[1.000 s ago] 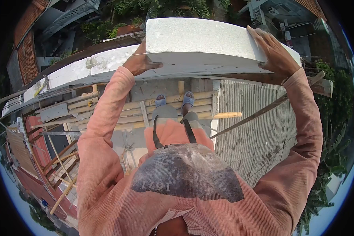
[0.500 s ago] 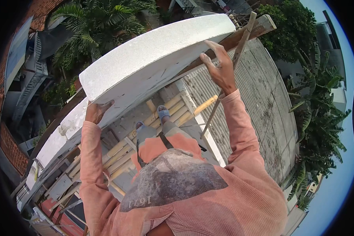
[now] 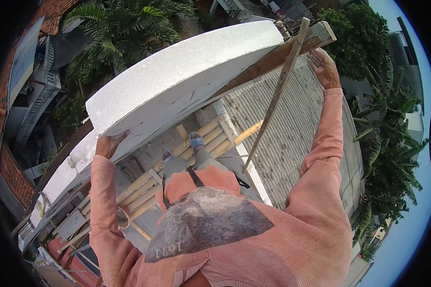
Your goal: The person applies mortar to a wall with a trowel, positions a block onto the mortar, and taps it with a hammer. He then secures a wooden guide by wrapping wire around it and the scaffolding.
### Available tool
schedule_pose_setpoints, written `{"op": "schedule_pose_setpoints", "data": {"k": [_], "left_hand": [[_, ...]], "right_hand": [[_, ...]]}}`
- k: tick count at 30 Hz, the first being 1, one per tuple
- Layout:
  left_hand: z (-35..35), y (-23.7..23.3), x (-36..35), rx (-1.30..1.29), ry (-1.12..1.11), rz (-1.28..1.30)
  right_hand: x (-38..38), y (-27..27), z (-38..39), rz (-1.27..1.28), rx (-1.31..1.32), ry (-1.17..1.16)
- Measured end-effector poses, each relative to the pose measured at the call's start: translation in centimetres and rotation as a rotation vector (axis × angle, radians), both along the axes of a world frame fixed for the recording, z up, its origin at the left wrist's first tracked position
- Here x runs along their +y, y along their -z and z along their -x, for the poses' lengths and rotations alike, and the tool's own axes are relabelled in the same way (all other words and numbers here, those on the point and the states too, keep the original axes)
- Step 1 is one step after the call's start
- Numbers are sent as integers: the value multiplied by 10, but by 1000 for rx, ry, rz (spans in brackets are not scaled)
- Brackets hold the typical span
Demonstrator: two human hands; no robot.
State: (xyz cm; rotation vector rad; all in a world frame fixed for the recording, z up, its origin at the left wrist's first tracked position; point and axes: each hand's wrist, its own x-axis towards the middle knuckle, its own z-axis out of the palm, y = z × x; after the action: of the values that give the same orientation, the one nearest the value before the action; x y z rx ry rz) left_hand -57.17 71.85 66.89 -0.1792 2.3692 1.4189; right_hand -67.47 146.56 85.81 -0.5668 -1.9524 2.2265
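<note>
A long white block [image 3: 187,67], which looks like lightweight aerated concrete, lies on top of the wall in front of me, bowed by the lens. My left hand [image 3: 111,143] grips its lower left corner, thumb along the near face and the other fingers mostly hidden behind it. Out to the right, my right hand [image 3: 324,69] is off the block, with its fingers stretched out beside the end of a wooden beam [image 3: 268,61]. A thin wooden strut [image 3: 277,95] slants down between that hand and the block.
I stand in sandals on bamboo poles [image 3: 208,136]. Corrugated roofing [image 3: 292,115] spreads out on the right. The white wall course [image 3: 72,165] runs on to the lower left, with a tool [image 3: 43,204] lying on it. Palms [image 3: 124,33] grow below, beyond the wall.
My right hand has left the block's near face and swung right, past the strut. The block's left end and my left hand sit slightly further left and lower in view.
</note>
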Motion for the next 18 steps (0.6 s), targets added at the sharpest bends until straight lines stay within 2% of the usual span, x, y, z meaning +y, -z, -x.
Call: {"op": "schedule_pose_setpoints", "data": {"k": [2,5,8,15,18], "left_hand": [[-2,-4,2,-28,-32,-35],[-3,-2,-2,-50,-42,89],[-6,2,-4,-48,-72,31],[-11,4,-3,-38,-153,119],[-12,18,-14,-63,-153,146]], "right_hand": [[19,4,30,-22,-104,-249],[30,20,58,5,-219,-481],[27,18,62,-18,-249,-519],[40,21,77,74,-225,-687],[39,23,71,138,-223,-651]]}}
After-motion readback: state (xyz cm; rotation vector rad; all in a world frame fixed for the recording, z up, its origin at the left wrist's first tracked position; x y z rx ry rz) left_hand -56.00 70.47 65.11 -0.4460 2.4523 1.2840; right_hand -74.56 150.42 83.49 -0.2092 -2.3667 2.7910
